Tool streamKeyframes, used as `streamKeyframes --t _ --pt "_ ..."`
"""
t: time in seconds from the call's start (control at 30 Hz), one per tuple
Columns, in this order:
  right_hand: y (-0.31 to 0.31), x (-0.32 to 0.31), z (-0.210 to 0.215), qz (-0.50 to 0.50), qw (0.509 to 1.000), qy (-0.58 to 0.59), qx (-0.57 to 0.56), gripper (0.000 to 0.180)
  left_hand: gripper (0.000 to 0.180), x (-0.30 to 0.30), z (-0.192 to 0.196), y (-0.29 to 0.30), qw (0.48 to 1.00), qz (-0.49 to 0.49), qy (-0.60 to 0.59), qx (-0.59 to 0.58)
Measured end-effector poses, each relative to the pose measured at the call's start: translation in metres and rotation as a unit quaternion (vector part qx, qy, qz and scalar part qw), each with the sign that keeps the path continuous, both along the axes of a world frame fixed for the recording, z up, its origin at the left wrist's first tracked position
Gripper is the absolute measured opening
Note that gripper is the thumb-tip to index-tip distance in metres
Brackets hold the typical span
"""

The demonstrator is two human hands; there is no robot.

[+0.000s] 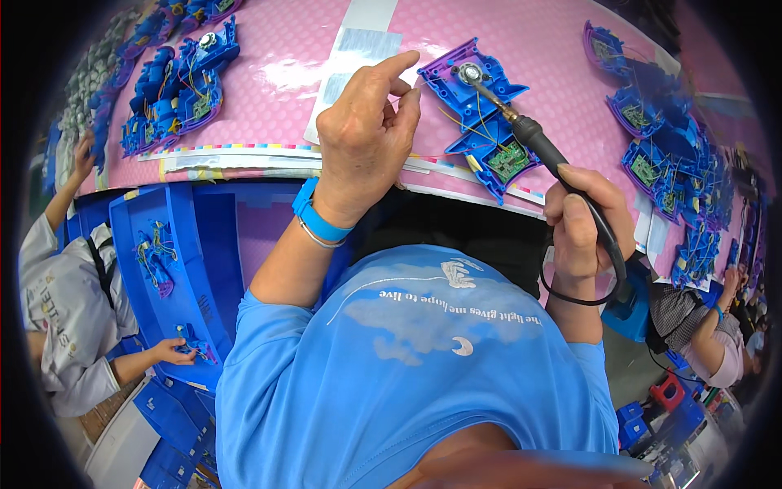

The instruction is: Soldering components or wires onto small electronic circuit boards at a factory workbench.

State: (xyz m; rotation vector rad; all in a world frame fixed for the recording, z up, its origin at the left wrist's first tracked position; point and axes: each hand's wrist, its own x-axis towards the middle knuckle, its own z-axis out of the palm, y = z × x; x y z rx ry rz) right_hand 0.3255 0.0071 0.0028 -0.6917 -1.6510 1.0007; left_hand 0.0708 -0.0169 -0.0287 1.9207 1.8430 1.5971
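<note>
My right hand [590, 220] grips a black-handled soldering iron [538, 138], its cord looping below the wrist. The iron's metal tip reaches a round silver part [470, 73] fixed in a blue plastic housing half [464, 102]. Thin yellow and red wires run from there to a lower blue housing piece [489, 175] that carries a green circuit board [509, 161]. To the left of the housing hovers my left hand [366, 126], index finger stretched out and apart from the thumb, the other fingers partly curled. Nothing clearly shows in it.
Wired blue housings are piled on the pink table [269, 73] at left [179, 90] and right [652, 155]. Printed strips [236, 159] line its near edge. A person at left reaches into a blue bin [175, 301]; another person [717, 326] works at far right.
</note>
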Motion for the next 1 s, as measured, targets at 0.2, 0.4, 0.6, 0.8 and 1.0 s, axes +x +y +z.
streamKeyframes --t 0.2,0.4,0.6,0.8,1.0 --pt "0.009 -0.009 -0.004 0.005 0.999 -0.044 -0.019 0.022 0.042 0.0 -0.001 -0.002 1.0 0.011 0.001 -0.006" --pt "0.014 -0.014 -0.007 0.027 0.997 -0.071 0.023 0.029 0.042 -0.001 -0.002 -0.001 1.0 0.007 -0.001 -0.007" --pt "0.015 -0.015 -0.005 0.032 0.997 -0.065 0.006 0.03 0.042 0.0 -0.001 0.0 1.0 0.003 0.002 -0.015" --pt "0.016 -0.015 -0.004 0.032 0.996 -0.087 0.018 0.03 0.042 0.002 -0.002 0.004 1.0 -0.004 0.004 -0.011" --pt "0.016 -0.014 -0.003 0.032 0.995 -0.089 0.02 0.029 0.039 0.001 -0.007 0.011 1.0 -0.009 0.022 0.002"
